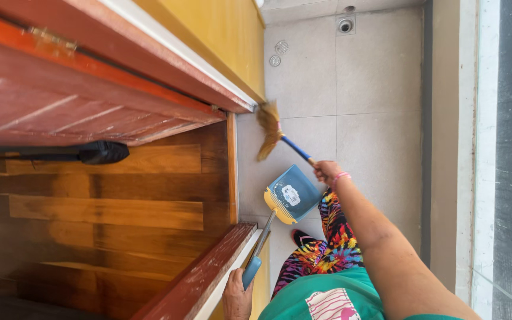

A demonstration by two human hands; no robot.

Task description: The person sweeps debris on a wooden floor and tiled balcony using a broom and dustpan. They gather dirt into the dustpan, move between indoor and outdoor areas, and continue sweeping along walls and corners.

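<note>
My right hand (327, 172) is closed around the blue handle of a small straw broom (268, 131), whose bristles rest on the grey tile floor (374, 89) beside the door threshold. Lower in the view, my left hand (236, 300) grips the blue handle of a long-handled dustpan (292, 195). The blue pan, with its yellow comb edge, sits on the tiles just below the broom. A pink band circles my right wrist. I wear a green top and bright multicoloured trousers (327, 249), and one dark shoe shows beneath the pan.
A red wooden door frame (202, 278) and an open red door (90, 101) border a brown plank floor (120, 213) at left. A black object (103, 152) lies on the planks. Round floor drains (345, 25) sit at the far end. A glass panel (511, 160) runs along the right.
</note>
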